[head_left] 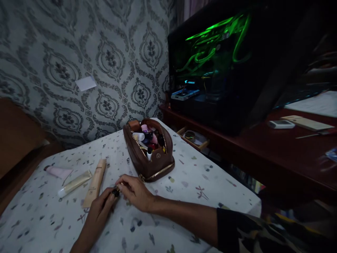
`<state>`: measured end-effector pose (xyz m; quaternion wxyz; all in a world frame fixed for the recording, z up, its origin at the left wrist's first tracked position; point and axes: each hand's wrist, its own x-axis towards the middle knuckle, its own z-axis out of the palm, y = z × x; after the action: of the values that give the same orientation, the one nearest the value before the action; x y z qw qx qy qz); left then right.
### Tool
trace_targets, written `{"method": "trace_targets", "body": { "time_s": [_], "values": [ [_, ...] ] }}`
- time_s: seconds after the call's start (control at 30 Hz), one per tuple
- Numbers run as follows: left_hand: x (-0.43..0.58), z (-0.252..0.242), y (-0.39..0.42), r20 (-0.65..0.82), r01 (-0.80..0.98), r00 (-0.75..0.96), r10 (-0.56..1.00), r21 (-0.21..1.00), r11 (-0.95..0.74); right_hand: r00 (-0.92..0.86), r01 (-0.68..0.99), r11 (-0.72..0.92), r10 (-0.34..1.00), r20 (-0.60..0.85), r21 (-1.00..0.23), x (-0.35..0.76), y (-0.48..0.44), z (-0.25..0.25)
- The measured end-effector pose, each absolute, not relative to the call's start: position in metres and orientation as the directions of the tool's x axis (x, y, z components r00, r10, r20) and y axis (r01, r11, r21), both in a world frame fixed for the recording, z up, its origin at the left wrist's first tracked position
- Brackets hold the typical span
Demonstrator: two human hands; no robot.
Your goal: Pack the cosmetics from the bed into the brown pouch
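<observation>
Close together over the table, both my hands meet at a small black item with a gold-coloured part; its kind is too small to make out. My left hand is closed around its dark end. From the other side, the fingertips of my right hand pinch the gold-coloured part. Just beyond my right hand stands a brown cosmetic bag, unzipped and full of tubes and small bottles. Left of my hands lie a beige tube, a pale yellow tube and a pink tube.
A patterned white cloth covers the table. To the right are a dark red desk, a computer case with green lights and a partly open drawer. Patterned wallpaper rises behind. A brown surface borders the left.
</observation>
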<state>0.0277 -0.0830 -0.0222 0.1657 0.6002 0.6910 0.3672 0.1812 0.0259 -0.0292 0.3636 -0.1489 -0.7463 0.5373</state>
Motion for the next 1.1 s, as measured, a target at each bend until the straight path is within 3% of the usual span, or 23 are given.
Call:
{"method": "trace_targets", "body": {
  "time_s": [0.17, 0.33, 0.43, 0.57, 0.73, 0.83, 0.93, 1.1],
  "values": [
    [0.025, -0.022, -0.082, 0.182, 0.687, -0.222, 0.958, 0.726, 0.022, -0.732, -0.168, 0.239, 0.619, 0.284, -0.956, 0.178, 0.029, -0.033],
    [0.026, -0.013, -0.079, 0.206, 0.779, -0.187, 0.961, 0.626, 0.017, -0.715, -0.191, 0.192, 0.644, 0.271, -0.963, 0.175, 0.03, -0.036],
    [0.018, 0.002, -0.074, 0.301, 0.839, -0.209, 0.93, 0.544, 0.012, -0.705, -0.215, 0.145, 0.661, 0.257, -0.966, 0.174, 0.031, -0.038],
    [0.007, 0.046, -0.048, 0.466, 0.898, -0.183, 0.866, 0.437, -0.045, -0.704, -0.201, 0.152, 0.665, 0.251, -0.968, 0.172, 0.033, -0.044],
    [0.017, 0.125, 0.031, 0.602, 0.949, 0.029, 0.798, 0.234, -0.212, -0.739, -0.113, 0.201, 0.638, 0.218, -0.973, 0.173, 0.033, -0.044],
    [0.028, 0.158, 0.091, 0.52, 0.955, 0.197, 0.831, 0.088, -0.282, -0.745, -0.089, 0.246, 0.627, 0.228, -0.965, 0.176, 0.033, -0.041],
    [0.035, 0.171, 0.143, 0.3, 0.947, 0.32, 0.899, -0.088, -0.308, -0.769, -0.048, 0.219, 0.615, 0.176, -0.975, 0.177, 0.034, -0.039],
    [0.038, 0.157, 0.194, 0.071, 0.899, 0.417, 0.906, -0.176, -0.4, -0.771, -0.029, 0.274, 0.606, 0.195, -0.961, 0.179, 0.034, -0.037]
  ]
}}
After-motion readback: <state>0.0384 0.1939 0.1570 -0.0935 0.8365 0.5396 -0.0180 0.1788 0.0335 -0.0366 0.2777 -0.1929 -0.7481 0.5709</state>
